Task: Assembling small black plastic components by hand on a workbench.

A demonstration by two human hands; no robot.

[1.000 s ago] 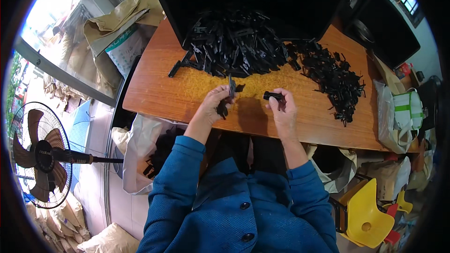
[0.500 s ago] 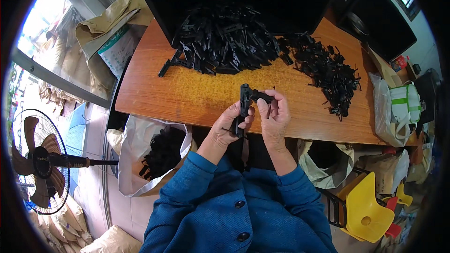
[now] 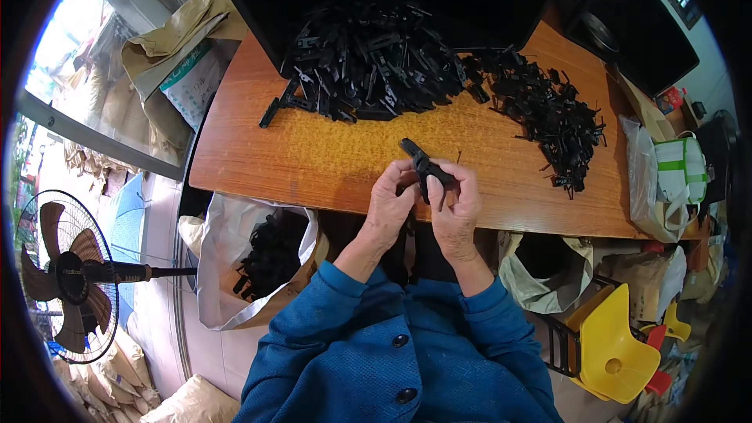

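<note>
Just over the table's front edge, my left hand [image 3: 384, 211] is closed around a long black plastic part [image 3: 413, 152], whose far end tilts up to the left. My right hand [image 3: 456, 215] pinches a smaller black plastic piece [image 3: 441, 177] with thin prongs, pressed against the long part. Whether the two are joined cannot be made out; fingers cover much of both. Beyond my hands lies a heap of long black parts [image 3: 376, 66], and to its right a heap of small pronged black pieces [image 3: 548, 113].
The wooden table [image 3: 235, 145] carries both heaps, with a dark panel behind them. Below its front edge hang a white sack [image 3: 215, 266] holding black parts and a pale bag [image 3: 517, 278]. A fan [image 3: 72, 276] stands left, a yellow chair [image 3: 615, 348] right.
The long part has turned from upright to leaning left. My right hand has brought the small piece lower against it, and both hands are closer together.
</note>
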